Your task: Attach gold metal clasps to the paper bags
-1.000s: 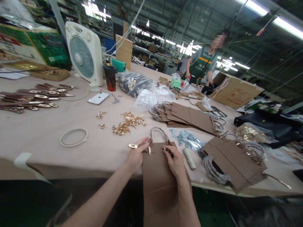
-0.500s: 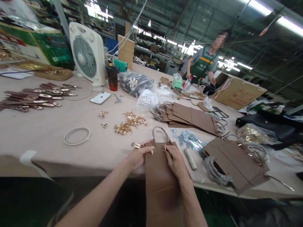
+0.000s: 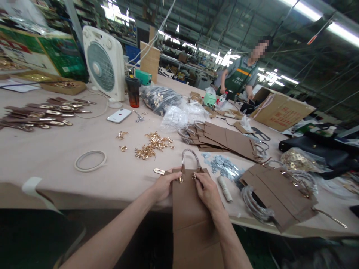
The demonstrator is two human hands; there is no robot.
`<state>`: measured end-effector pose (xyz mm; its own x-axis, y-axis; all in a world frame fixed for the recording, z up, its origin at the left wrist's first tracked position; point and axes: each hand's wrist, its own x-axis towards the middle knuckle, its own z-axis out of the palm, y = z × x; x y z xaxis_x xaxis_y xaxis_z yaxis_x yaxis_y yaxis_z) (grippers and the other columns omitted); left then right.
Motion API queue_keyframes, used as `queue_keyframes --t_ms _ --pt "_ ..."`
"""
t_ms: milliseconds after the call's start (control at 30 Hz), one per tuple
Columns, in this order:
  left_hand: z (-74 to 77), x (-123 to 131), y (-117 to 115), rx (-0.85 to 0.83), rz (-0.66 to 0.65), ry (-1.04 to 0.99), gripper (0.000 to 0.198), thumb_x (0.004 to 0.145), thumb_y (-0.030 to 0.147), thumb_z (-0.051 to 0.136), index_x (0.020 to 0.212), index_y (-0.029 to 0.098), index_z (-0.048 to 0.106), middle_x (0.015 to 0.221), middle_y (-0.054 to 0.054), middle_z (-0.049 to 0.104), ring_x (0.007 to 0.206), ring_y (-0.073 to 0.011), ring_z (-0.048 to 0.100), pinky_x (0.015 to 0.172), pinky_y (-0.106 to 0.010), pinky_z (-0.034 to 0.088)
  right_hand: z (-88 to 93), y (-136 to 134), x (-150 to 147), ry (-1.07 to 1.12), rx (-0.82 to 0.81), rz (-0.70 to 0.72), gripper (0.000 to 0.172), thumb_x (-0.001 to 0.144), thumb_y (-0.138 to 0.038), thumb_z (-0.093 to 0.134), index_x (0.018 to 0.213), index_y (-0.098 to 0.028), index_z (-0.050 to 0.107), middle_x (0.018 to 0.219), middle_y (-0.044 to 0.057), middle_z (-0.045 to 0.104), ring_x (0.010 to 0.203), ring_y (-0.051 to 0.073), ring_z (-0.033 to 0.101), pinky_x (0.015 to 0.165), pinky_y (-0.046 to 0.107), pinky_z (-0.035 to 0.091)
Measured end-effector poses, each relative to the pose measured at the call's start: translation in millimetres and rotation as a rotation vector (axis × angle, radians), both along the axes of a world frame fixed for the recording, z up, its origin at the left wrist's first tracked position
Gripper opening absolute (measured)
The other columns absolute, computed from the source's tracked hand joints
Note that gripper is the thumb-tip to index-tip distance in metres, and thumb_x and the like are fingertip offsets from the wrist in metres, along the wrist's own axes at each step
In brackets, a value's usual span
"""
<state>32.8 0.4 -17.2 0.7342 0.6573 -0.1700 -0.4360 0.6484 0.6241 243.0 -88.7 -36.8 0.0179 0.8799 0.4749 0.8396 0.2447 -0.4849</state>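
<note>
Panel (image 3: 188,209) between left hand (image 3: 163,185), right hand (image 3: 208,191)

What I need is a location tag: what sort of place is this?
Probably a handbag factory floor: stacked brown bag panels, loose gold fittings, an aproned co-worker at the table.

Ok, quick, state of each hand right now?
Left hand: closed on the top edge of the brown bag.
Right hand: closed on the same top edge.

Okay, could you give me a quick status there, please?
Left hand, right hand: both gripping brown bag panel at its top fittings. Panel overhangs table edge. Gold metal tab lies beside left hand.
</note>
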Motion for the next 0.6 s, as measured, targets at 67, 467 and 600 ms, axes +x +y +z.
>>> queue_keyframes --t_ms 67,467,600 --pt "-1.8 1 1 0.000 0.005 -0.008 0.041 0.078 0.027 0.083 0.116 0.013 0.074 0.105 -0.015 0.080 0.089 -0.0252 0.076 0.088 -0.035 0.057 0.9 0 0 -0.017 -0.017 0.010 0.037 0.102 -0.019 0.049 0.133 -0.025 0.069 0.115 0.012 0.072 0.106 0.024 0.069 0.094 0.041 0.060" --pt "-5.4 3 -1 -0.044 0.090 0.044 0.042 0.076 0.023 0.082 0.116 0.012 0.074 0.097 -0.013 0.080 0.082 -0.0234 0.075 0.082 -0.035 0.058 0.1 -3 -3 -0.056 -0.009 0.011 0.040 0.104 -0.021 0.046 0.139 -0.028 0.064 0.115 0.012 0.069 0.106 0.025 0.067 0.091 0.043 0.060" --pt "-5.9 3 0 -0.015 0.097 0.025 0.041 0.075 0.025 0.084 0.113 0.012 0.075 0.095 -0.013 0.080 0.082 -0.0239 0.076 0.083 -0.035 0.059 4.4 -2 -7 -0.030 -0.019 0.001 0.035 0.104 -0.024 0.049 0.133 -0.028 0.068 0.115 0.012 0.070 0.108 0.025 0.067 0.095 0.042 0.059"
